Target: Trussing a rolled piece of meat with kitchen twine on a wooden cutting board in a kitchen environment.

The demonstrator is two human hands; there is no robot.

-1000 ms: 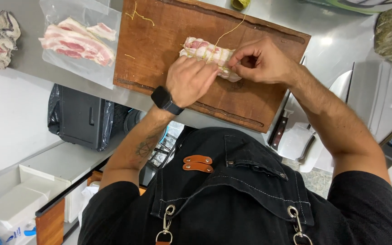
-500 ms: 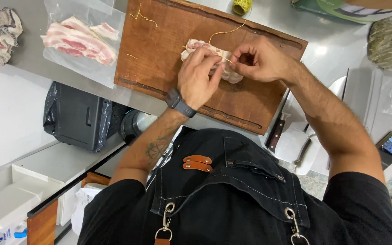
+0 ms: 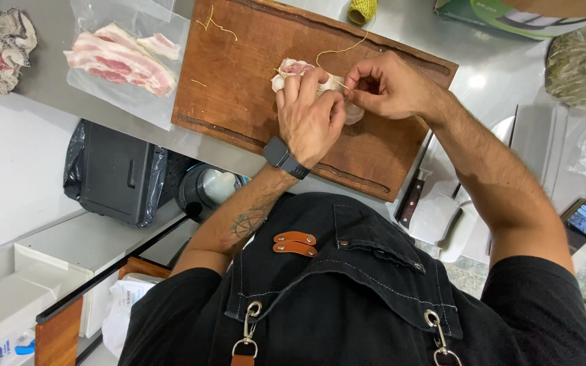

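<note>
a grey stainless steel counter [image 3: 490, 81] is seen from above. a large brown rectangular wooden cutting board [image 3: 239, 74] is laid on it. to the left of the board, a clear plastic sheet with pink streaky bacon slices [image 3: 120, 61] is spread out, and a crumpled stained cloth [image 3: 1, 47] is set at the far left. a spool of yellow-green twine [image 3: 362, 9] is placed by the board's far edge. a broad steel cleaver with a dark wooden handle [image 3: 428, 196] and a clear bag of dried herbs [image 3: 578, 64] are found at the right.
</note>
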